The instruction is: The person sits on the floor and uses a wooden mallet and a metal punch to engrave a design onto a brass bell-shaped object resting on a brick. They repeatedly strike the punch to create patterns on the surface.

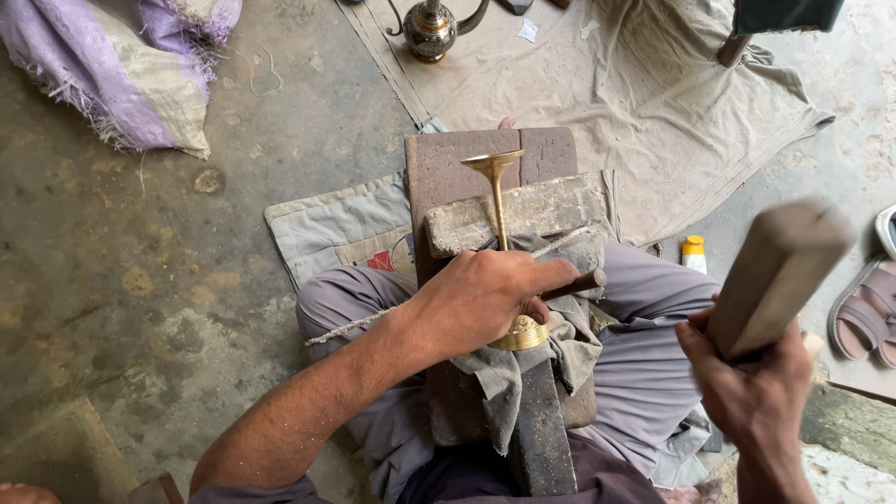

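A slim brass stem with a flared cup end (496, 187) lies along a wooden block (448, 159) resting across my lap, pinned under a rough stone-like bar (541, 210). Its ribbed round base (521, 333) sits on a grey rag (504, 369). My left hand (481, 294) is closed over the brass piece and grips a dark rod-shaped tool (581, 283) pointing right. Raised at the right, my right hand (751, 392) holds a thick wooden mallet block (779, 275), blurred by motion.
A brass ewer (429, 28) stands on a beige cloth (653, 103) at the top. A purple woven sack (121, 65) lies top left. A sandal (868, 313) and a small yellow-capped bottle (693, 252) sit at right. A quilted mat (336, 224) lies under the block.
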